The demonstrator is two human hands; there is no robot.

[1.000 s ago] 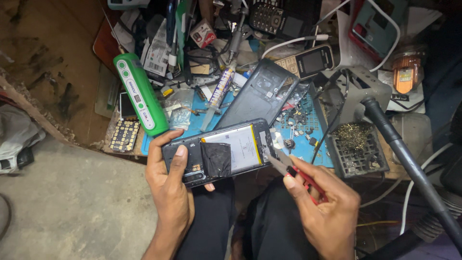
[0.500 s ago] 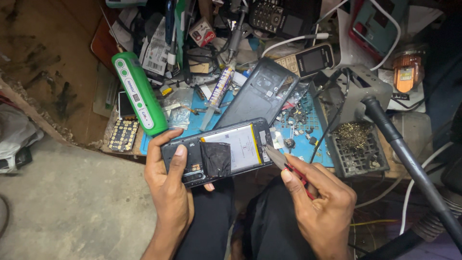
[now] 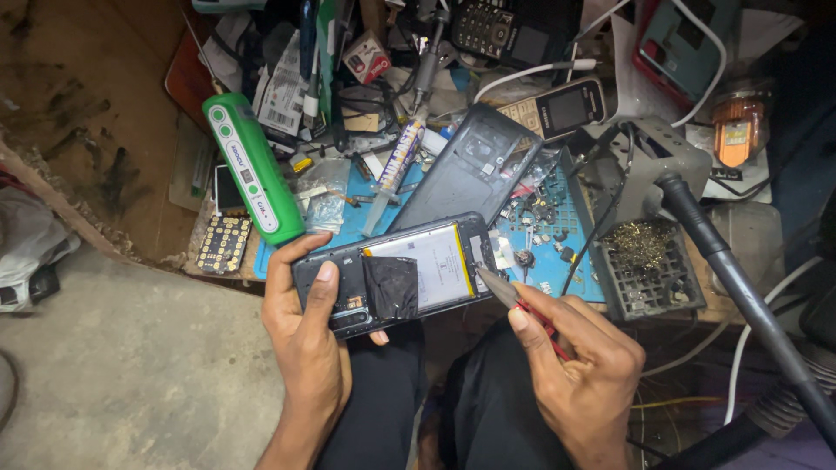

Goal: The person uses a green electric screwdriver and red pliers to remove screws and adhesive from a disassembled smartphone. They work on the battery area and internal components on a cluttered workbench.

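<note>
An opened smartphone (image 3: 396, 274), its back cover removed so the white battery and a patch of black tape show, lies sideways at the centre of the frame, held just above the person's lap. The left hand (image 3: 305, 348) grips its left end, thumb pressed across the back and fingers curled underneath. The right hand (image 3: 579, 365), at lower right, pinches a red-handled tweezer (image 3: 514, 300) between thumb and closed fingers. Compared with a second ago, the tool's metal tip has moved up and left: it sat off the phone's lower right corner, and now it touches the right edge beside the battery. The phone itself has barely shifted. The work looks to have passed from approach to contact at that edge.

Just above, the detached dark back cover (image 3: 475, 170) rests on a blue work mat (image 3: 557, 244) strewn with small parts. A green device (image 3: 252, 178) lies at upper left, a small keypad phone (image 3: 562, 109) at upper right.
</note>
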